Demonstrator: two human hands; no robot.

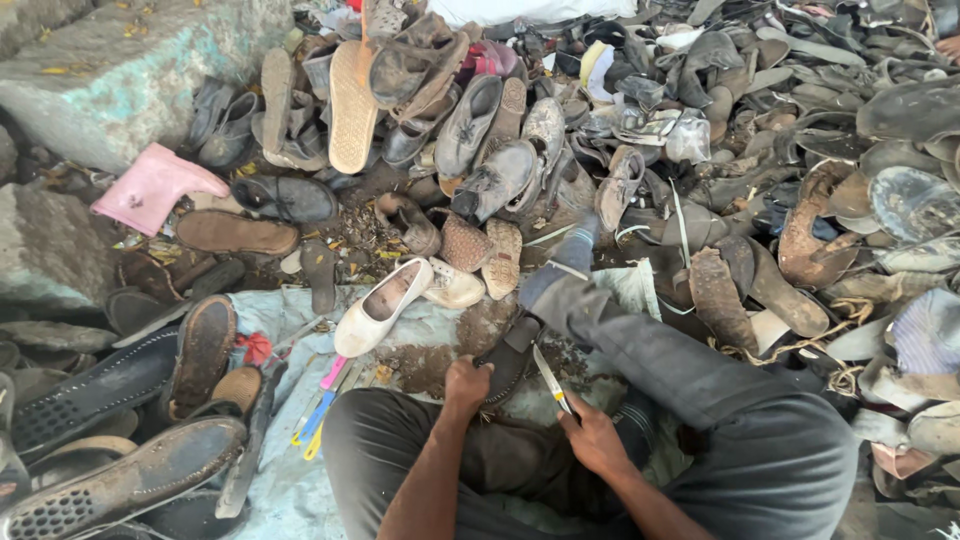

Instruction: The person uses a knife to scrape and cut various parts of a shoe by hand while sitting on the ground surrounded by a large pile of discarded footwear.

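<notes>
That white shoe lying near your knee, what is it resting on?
The white shoe lies partly on a pale blue cloth spread on the ground, its heel end by a beige shoe. The ground beneath the cloth is covered.

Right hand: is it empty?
No, the right hand grips a small knife with its blade pointing up toward the dark shoe that the left hand holds.
</notes>
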